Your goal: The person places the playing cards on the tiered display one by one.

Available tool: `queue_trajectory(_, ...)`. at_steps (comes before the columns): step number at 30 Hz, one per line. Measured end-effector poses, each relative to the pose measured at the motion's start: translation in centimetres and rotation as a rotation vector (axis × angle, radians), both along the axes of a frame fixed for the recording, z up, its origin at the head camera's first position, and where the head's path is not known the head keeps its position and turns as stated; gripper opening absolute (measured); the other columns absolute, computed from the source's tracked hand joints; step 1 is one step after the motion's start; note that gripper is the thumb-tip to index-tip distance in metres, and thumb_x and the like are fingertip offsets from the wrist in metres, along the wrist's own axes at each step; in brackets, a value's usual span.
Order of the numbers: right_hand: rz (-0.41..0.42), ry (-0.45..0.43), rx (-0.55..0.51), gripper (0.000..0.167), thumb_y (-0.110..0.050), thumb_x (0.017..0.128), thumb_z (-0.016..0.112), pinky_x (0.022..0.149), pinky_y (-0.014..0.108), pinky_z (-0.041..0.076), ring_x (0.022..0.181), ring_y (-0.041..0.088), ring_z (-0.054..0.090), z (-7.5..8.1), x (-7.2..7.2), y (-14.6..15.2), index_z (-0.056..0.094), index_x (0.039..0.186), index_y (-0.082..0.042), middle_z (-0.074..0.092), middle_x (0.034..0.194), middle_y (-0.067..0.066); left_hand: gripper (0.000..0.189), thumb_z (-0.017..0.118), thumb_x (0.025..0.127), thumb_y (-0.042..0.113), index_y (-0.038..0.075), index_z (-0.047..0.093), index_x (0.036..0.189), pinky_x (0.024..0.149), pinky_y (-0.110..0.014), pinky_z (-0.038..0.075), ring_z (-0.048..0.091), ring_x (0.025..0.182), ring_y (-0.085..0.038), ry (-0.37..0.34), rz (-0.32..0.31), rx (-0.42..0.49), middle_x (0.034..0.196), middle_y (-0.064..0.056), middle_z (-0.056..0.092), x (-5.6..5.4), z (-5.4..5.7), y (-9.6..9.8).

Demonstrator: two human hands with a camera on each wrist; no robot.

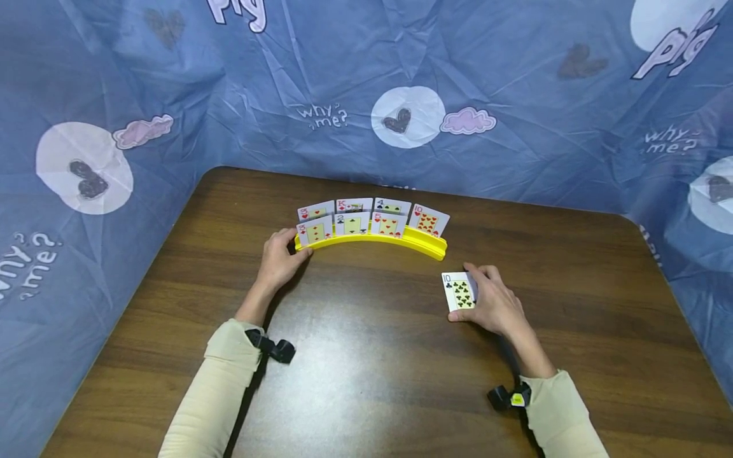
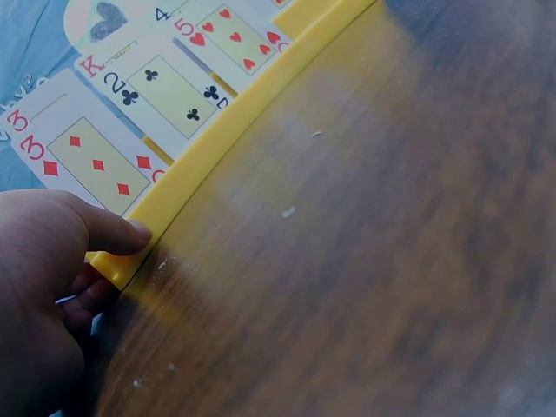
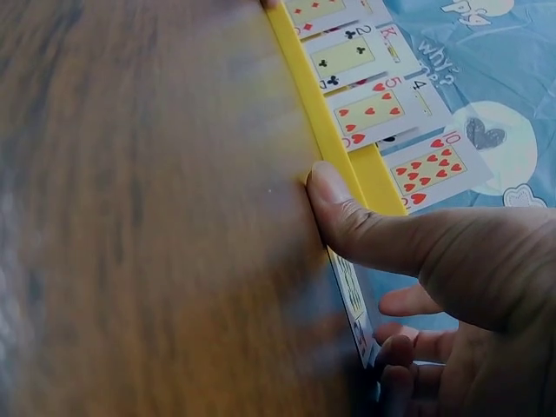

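A curved yellow card holder [image 1: 425, 243] stands on the table with playing cards in two rows. Its front row shows the three of diamonds [image 2: 97, 163], two of clubs [image 1: 352, 223] and five of hearts [image 1: 389, 224]. Behind them are a red three [image 1: 316, 210], a king [image 1: 354, 204], a black four [image 1: 392, 206] and, at the right end, the ten of hearts [image 3: 427, 173]. My left hand [image 1: 279, 259] grips the holder's left end, thumb in front. To the right of the holder, my right hand [image 1: 494, 299] holds the ten of clubs [image 1: 460, 291] between thumb and fingers, apart from the holder.
The brown wooden table [image 1: 355, 356] has rounded far corners. A blue printed cloth [image 1: 321, 70] hangs behind it and at both sides. Each wrist wears a black strap with a small camera [image 1: 282, 351].
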State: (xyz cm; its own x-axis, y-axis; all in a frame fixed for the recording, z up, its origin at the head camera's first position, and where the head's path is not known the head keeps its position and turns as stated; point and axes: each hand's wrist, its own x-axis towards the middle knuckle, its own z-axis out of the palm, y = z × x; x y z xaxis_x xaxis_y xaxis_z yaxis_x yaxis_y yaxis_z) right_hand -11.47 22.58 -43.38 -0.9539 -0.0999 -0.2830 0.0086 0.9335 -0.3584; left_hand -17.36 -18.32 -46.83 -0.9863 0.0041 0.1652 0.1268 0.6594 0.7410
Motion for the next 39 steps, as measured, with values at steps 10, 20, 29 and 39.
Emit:
queue_trajectory(10,-0.008,-0.005,0.013,0.111,-0.046,0.072,0.087,0.085,0.057,0.05,0.109,0.044,0.056,0.4,0.4,-0.6,0.028,0.155,-0.003,0.029,0.151,0.028,0.029,0.074,0.082,0.008,-0.005,0.067,0.108,0.087,-0.046,0.04,0.056,0.099,-0.037,-0.006,0.006,-0.009,0.104,-0.023,0.067,0.1,0.1,0.0)
queue_trajectory(20,0.05,0.032,0.023,0.098,-0.04,0.077,0.085,0.101,0.066,0.04,0.13,0.047,0.047,0.7,0.9,-0.9,0.037,0.151,0.002,0.033,0.156,0.026,0.03,0.074,0.082,0.008,-0.005,0.067,0.109,0.089,-0.048,0.041,0.057,0.101,-0.038,-0.008,0.006,-0.004,0.106,-0.024,0.067,0.1,0.3,0.1)
queue_trajectory(29,0.038,0.066,0.009,0.092,-0.041,0.075,0.086,0.104,0.065,0.04,0.135,0.048,0.046,0.5,1.1,-0.9,0.046,0.146,0.003,0.038,0.155,0.027,0.031,0.073,0.082,0.007,-0.006,0.067,0.109,0.09,-0.049,0.041,0.057,0.101,-0.039,-0.009,0.003,0.001,0.107,-0.024,0.067,0.2,0.2,0.1)
queue_trajectory(39,0.056,0.077,0.005,0.096,-0.042,0.073,0.087,0.094,0.062,0.045,0.119,0.04,0.054,0.4,0.7,-0.7,0.042,0.149,-0.004,0.04,0.149,0.024,0.03,0.074,0.083,0.007,-0.005,0.067,0.109,0.088,-0.046,0.04,0.056,0.1,-0.037,-0.012,0.01,0.004,0.106,-0.023,0.067,0.1,0.2,0.1)
